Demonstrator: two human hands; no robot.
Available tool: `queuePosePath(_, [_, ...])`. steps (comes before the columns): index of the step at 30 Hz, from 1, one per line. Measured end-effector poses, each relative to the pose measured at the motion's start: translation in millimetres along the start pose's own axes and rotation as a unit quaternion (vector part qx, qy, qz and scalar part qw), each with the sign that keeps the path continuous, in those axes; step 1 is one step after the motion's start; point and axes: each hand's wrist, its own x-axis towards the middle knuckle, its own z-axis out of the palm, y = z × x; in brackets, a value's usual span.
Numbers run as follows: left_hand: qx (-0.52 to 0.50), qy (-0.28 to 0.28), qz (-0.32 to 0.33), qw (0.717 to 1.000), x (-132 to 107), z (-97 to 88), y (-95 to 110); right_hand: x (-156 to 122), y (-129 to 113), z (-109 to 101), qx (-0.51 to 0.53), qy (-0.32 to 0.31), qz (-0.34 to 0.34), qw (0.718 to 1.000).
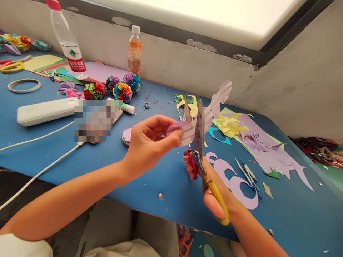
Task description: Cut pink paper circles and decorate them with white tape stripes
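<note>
- In our left hand [151, 142], the grip is clamped on a striped lilac paper strip of joined rounds [214, 107], held above the surface in front of us.
- Our right hand [217, 185] has its grip closed around metal scissors with red and yellow handles [198, 142]; the blades stand apart, one before the paper and one partly behind it, so we cannot tell whether they touch it.
- Several right fingers are hidden behind the handles, and our left hand partly covers a small stack of lilac paper discs [127, 135].
- A pixelated patch masks most of a flat object with a pale metallic edge [118, 117], leaving its face unreadable.
- The tangle of coloured bits [16, 41] is cut off at the far left.
- Our blue surface [166, 178] carries curved lilac paper offcuts [245, 192] right of the scissors, ruffled multicoloured paper balls [122, 91], a clear red-capped bottle [72, 53] and an orange drink bottle [135, 51].
- Beyond stands a scuffed greyish wall [171, 59] beneath a bright window pane with a dark frame [225, 50].
</note>
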Motion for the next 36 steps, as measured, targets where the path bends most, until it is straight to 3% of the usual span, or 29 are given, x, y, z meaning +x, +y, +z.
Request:
queuePosePath(13, [-0.01,-0.035,-0.089,0.995,4.2,-2.6,5.5,1.0,-0.8,-1.5,-0.054,-0.023,-0.024,0.998])
queuePosePath(21, [0.007,-0.028,-0.072,0.997,0.3,-1.5,5.2,2.6,-8.4,4.6,0.029,-0.031,0.03,0.999])
queuePosePath(30, [0.046,0.009,-0.036,0.998,-3.8,4.1,8.2,3.9,-17.1,5.5,0.035,-0.004,0.01,0.999])
queuePosePath(36, [0.063,0.01,-0.044,0.997,-6.1,5.6,10.3,4.5,0.1,6.2,-0.015,-0.012,-0.032,0.999])
